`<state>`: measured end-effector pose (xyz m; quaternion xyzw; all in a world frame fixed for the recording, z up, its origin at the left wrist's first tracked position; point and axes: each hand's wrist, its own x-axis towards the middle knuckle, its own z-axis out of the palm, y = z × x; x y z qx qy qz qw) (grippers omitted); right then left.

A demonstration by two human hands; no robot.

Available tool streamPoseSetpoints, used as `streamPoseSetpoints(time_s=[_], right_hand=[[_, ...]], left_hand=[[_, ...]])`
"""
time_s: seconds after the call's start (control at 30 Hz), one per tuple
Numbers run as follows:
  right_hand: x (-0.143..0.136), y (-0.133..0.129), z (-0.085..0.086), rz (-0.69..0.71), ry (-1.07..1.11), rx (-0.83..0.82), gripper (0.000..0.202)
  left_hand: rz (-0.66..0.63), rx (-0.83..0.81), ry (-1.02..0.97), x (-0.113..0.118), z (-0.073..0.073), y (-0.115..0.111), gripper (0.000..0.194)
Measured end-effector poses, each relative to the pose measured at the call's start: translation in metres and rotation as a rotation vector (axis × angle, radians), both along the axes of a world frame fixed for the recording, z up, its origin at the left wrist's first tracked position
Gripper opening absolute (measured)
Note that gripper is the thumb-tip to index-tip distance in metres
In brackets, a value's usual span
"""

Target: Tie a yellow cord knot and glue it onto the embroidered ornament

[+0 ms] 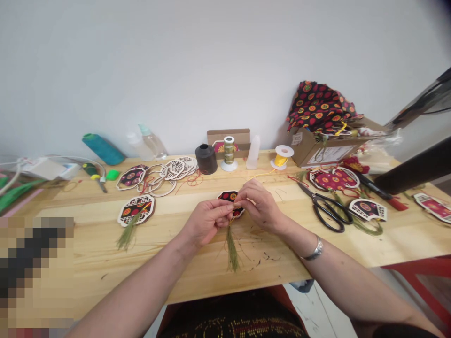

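Observation:
My left hand and my right hand meet fingertip to fingertip, both pinched closed over a yellow cord. The cord trails from the right hand to a white spool; its part between the fingertips is mostly hidden. Just behind and partly under my hands lies a patterned fabric ornament with a pale cut-out frame. A green tassel hangs below it on the table. To the left, a similar ornament lies flat with its own green tassel.
Black-handled scissors lie right of my hands, near more ornaments. Behind stand a black cone, a thread spool and a white bottle. Patterned cloth tops a cardboard box. Cut-out frames are piled left.

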<state>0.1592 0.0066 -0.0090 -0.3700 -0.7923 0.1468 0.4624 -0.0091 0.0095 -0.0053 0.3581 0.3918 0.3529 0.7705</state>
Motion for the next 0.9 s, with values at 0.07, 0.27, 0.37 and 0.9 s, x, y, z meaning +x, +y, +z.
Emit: streamPoseSetpoints(time_s=[0.07, 0.27, 0.37, 0.9], right_hand=[[-0.0003, -0.0002, -0.0004, -0.003, -0.008, 0.0, 0.015], [-0.0002, -0.0013, 0.0004, -0.003, -0.064, 0.008, 0.016], [0.0001, -0.0017, 0.0, -0.013, -0.082, 0.004, 0.016], [0.0047, 0.0012, 0.0017, -0.072, 0.144, -0.259, 0.019]], left_hand=[[0.018, 0.029, 0.024, 0.0, -0.0006, -0.0003, 0.013], [0.045, 0.117, 0.101, 0.0005, -0.0023, -0.0013, 0.013], [0.042, 0.118, 0.109, 0.0008, -0.0026, -0.0015, 0.013], [0.058, 0.05, 0.037, -0.0014, 0.0019, 0.0011, 0.014]])
